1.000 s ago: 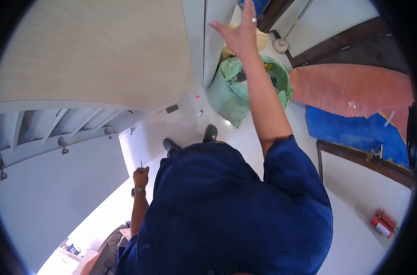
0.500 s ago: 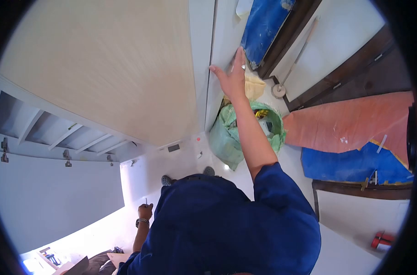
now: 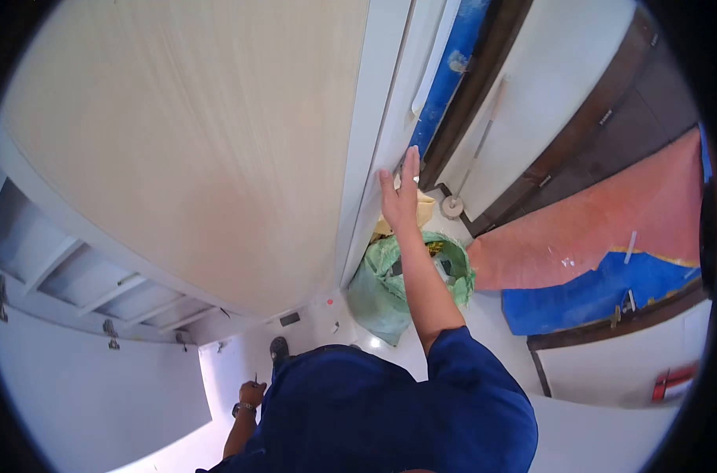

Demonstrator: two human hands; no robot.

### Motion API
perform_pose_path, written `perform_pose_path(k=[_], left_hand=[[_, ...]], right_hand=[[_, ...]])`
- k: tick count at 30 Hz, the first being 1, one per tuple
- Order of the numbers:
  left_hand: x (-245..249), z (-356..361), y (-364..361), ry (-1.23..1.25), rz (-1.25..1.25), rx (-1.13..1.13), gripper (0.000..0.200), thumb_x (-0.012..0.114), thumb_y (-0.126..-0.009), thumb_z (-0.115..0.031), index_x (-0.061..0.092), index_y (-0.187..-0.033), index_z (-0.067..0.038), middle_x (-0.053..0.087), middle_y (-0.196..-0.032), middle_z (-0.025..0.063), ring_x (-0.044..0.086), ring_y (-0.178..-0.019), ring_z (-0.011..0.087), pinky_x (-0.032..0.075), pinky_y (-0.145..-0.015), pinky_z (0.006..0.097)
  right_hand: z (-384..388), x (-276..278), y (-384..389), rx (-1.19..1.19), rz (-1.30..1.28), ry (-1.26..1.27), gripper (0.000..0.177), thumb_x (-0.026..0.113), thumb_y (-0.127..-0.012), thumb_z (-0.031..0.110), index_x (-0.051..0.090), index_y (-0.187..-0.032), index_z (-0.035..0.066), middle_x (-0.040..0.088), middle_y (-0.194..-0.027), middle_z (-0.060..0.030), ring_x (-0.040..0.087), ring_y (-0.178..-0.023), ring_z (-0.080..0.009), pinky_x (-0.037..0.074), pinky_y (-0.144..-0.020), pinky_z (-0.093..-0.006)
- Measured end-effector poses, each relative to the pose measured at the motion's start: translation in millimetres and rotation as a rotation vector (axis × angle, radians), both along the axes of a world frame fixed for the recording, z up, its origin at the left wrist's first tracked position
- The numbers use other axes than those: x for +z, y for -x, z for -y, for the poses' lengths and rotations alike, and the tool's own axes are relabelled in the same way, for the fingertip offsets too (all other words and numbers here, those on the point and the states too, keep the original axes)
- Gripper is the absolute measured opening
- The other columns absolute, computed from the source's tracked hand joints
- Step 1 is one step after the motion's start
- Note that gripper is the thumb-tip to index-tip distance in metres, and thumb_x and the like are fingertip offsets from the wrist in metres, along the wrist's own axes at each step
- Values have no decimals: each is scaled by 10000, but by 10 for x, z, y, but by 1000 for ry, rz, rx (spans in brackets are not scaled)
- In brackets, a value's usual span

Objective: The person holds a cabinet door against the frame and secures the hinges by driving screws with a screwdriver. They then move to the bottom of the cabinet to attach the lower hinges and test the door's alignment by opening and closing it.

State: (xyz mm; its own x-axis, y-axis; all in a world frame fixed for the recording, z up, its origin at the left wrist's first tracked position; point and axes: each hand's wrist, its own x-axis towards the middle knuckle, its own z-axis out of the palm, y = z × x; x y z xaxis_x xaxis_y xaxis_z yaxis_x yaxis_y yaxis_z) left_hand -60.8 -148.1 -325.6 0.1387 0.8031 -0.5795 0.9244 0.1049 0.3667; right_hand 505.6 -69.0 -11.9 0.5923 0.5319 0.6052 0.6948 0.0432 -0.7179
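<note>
- Since the earlier frame the view has tipped upward, so the tall white panel (image 3: 390, 118) fills more of the top and the right hand (image 3: 399, 197) sits lower and nearer the middle, pressed to the same edge.
- That white panel stands upright straight ahead of the person, its narrow edge facing out, just beside a broad wood-grain panel (image 3: 201, 134) on its left.
- Right hand is fully spread, fingers straight and together, palm flat on the panel's face with nothing in its grasp; the flat contact reads as steadying or pushing the board rather than gripping it.
- Left hand (image 3: 252, 392) hangs low by the hip, fist closed round a thin pointed tool (image 3: 255, 378) whose tip sticks up, apparently kept ready and well clear of the panel; a wristwatch (image 3: 243, 408) shows just below it.
- One dark shoe (image 3: 278, 347) stands on the white floor near the foot of the wood-grain panel.
- Green sack (image 3: 390, 284), open-mouthed and holding scraps, sits on the floor right under the raised arm.
- Farther right lie a red sheet (image 3: 611, 221) and a blue tarp (image 3: 587, 292), overlapping on the floor.
- Red canister (image 3: 674, 381) lies at the far right edge, well apart from both hands.
</note>
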Motion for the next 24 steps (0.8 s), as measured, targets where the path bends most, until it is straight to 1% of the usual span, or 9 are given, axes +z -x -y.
perform_pose_path(k=[2,5,8,9,12,14,16,20,24], left_hand=[[-139,-196,201,24,-2,-55,437,666,-702,-407,681,-848,4,667,-852,212,644,-860,348,507,-786,417],[-282,-617,446,2,-26,-178,431,661,-708,-406,682,-796,15,670,-791,199,653,-794,349,515,-759,412],[-131,-1054,564,-45,62,-132,435,656,-711,-407,675,-747,26,665,-739,196,652,-745,350,518,-730,413],[160,-1162,508,-20,124,-104,442,652,-709,-407,663,-706,35,651,-697,205,647,-710,356,514,-710,423],[-302,-1481,779,-104,207,-164,433,648,-709,-400,659,-698,33,643,-688,215,645,-700,366,513,-698,429],[-766,-1642,885,-41,40,-260,412,625,-725,-375,659,-711,35,638,-696,228,641,-712,379,510,-693,441],[-995,-1827,952,-18,53,-318,410,625,-725,-374,659,-713,35,639,-698,228,641,-713,379,510,-694,441],[-1157,-2205,952,-9,110,-394,408,623,-726,-372,660,-716,34,640,-701,228,641,-717,378,510,-696,440],[-1268,-2408,1014,10,127,-456,405,621,-727,-370,661,-719,33,640,-705,227,642,-721,378,510,-697,440]], right_hand=[[-112,42,204,-115,44,-5,724,443,-954,375,78,-1443,-13,126,-1500,-217,125,-1395,-320,128,-1121,-374],[-330,98,404,-245,-15,-93,721,408,-955,391,85,-1433,-44,123,-1493,-240,106,-1392,-356,96,-1126,-381],[-452,25,394,-281,-13,-175,693,381,-967,369,86,-1428,-56,122,-1494,-237,106,-1392,-355,96,-1125,-377],[-478,-17,366,-259,-35,-201,680,368,-972,357,79,-1428,-56,117,-1497,-233,101,-1394,-352,93,-1126,-375],[-514,-38,404,-221,-112,-248,648,324,-984,332,60,-1428,-61,89,-1503,-231,74,-1400,-342,73,-1129,-370],[-510,45,598,-240,-174,-244,636,286,-991,328,47,-1423,-72,52,-1507,-238,36,-1407,-336,46,-1132,-366],[-607,-79,826,-333,-236,-173,643,254,-995,344,35,-1414,-91,15,-1504,-249,-7,-1407,-331,15,-1133,-358],[-701,-117,1453,-336,-240,-75,684,226,-994,385,10,-1398,-123,-38,-1495,-270,-61,-1405,-329,-29,-1131,-350],[-613,-385,1651,-305,-196,133,676,253,-991,397,54,-1404,-100,14,-1497,-250,-12,-1405,-314,8,-1132,-342]])
